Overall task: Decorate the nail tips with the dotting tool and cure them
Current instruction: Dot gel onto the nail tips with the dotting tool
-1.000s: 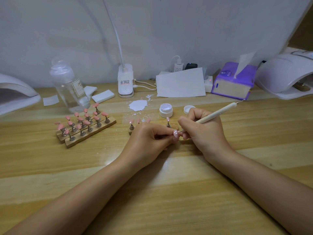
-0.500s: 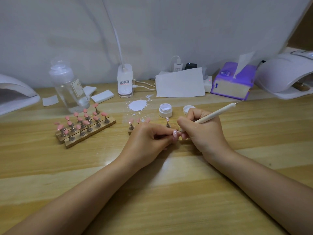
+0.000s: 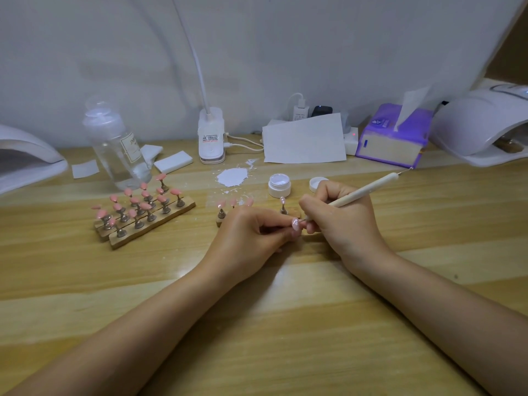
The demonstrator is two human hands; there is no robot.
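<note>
My left hand (image 3: 248, 238) pinches a pink nail tip (image 3: 295, 223) on its small stand, held just above the table. My right hand (image 3: 340, 221) grips a cream dotting tool (image 3: 368, 190) like a pen, its fine point touching that tip. Behind my hands lies a wooden strip (image 3: 295, 215) with more pink tips on metal stands (image 3: 283, 205). An open white gel pot (image 3: 279, 185) and its lid (image 3: 315, 184) sit beyond it. One curing lamp (image 3: 483, 124) stands at the far right, another curing lamp (image 3: 25, 158) at the far left.
Wooden holders with several pink tips (image 3: 143, 210) lie to the left, by a clear bottle (image 3: 117, 147). A white paint smear (image 3: 232, 176), a clip lamp base (image 3: 211, 138), a paper sheet (image 3: 304, 140) and a purple tissue pack (image 3: 394, 135) line the back of the table.
Almost nothing differs; both hands stay in place with the tool's point at the held nail tip, and the view has shifted very slightly.
</note>
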